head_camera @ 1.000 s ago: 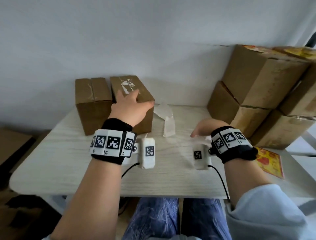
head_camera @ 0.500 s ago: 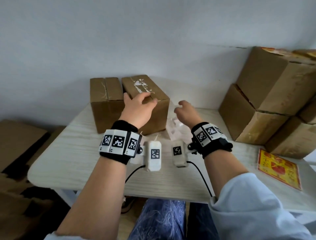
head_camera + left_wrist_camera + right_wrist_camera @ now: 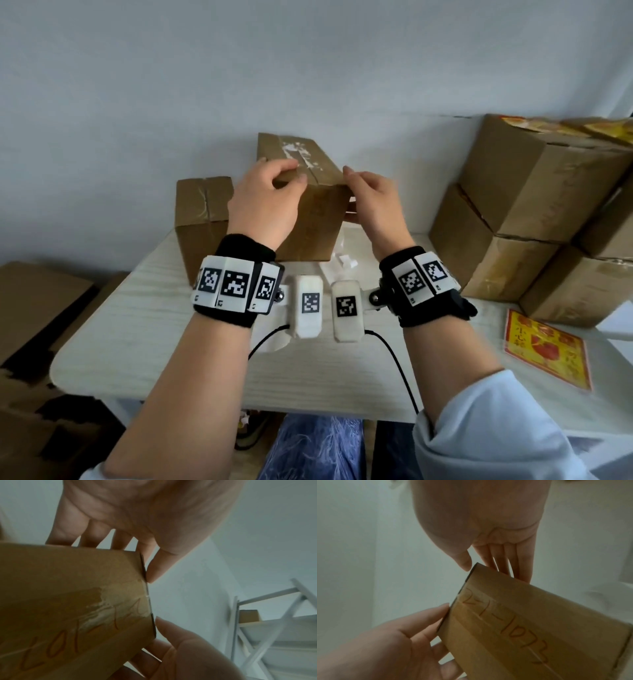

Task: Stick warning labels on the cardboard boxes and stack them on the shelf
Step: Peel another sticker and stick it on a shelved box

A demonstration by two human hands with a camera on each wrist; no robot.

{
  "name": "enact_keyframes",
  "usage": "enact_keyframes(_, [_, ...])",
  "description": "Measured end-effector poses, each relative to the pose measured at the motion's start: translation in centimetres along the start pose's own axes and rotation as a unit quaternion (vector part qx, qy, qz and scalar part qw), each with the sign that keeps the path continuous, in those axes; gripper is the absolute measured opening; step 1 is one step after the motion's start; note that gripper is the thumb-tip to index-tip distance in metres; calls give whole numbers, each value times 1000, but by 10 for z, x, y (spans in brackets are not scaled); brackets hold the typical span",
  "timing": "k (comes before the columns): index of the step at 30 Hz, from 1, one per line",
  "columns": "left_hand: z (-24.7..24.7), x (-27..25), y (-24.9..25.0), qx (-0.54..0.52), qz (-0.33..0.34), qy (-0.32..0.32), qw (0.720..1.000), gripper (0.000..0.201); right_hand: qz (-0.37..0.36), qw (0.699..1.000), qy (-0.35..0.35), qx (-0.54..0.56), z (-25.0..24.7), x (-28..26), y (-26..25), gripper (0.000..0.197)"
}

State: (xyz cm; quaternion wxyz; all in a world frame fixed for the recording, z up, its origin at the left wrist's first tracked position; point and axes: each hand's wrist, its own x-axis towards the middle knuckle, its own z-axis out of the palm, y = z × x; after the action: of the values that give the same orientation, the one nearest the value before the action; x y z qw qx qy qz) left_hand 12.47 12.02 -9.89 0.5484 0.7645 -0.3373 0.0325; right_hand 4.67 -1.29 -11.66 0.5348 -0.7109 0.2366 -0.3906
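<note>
A brown cardboard box (image 3: 308,212) with torn white tape on top is held above the table (image 3: 171,329), tilted; red handwriting shows on its face (image 3: 68,608) (image 3: 530,628). My left hand (image 3: 291,178) grips its near left top corner, fingers curled over the top and thumb on the side edge (image 3: 137,550). My right hand (image 3: 352,192) holds the right side, fingers behind the box and thumb at the near corner (image 3: 488,566). A red and yellow warning label sheet (image 3: 544,349) lies on the table at right.
A second plain box (image 3: 202,212) stands on the table at back left. Several labelled boxes (image 3: 534,192) are stacked at right. White backing scraps (image 3: 342,262) lie under the held box. A white metal shelf (image 3: 257,628) stands to the right.
My right hand left the table and came to the box's right side. With both hands on it, the box has risen off the table, away from its neighbour.
</note>
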Motion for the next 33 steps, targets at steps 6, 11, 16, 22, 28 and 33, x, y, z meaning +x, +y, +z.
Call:
enact_keyframes(6, [47, -9, 51, -39, 63, -15, 997, 24, -30, 986, 141, -87, -71, -1, -15, 34])
enact_keyframes(11, [100, -25, 57, -26, 19, -100, 994, 25, 8, 968, 153, -201, -119, -16, 1, 17])
enact_keyframes(16, [133, -42, 47, 1, -20, -168, 986, 33, 48, 960, 134, -241, -139, -27, 30, 23])
enact_keyframes(22, [141, -43, 42, 30, -30, -168, 985, 22, 41, 966, 129, -221, -145, -36, 43, 28])
enact_keyframes(28, [134, -42, 41, 70, -73, -140, 985, 54, 48, 985, 80, -146, -146, -45, 41, 54])
enact_keyframes(33, [115, -32, 36, 87, -159, -139, 974, 110, 16, 995, -23, -96, -134, -54, 38, 68])
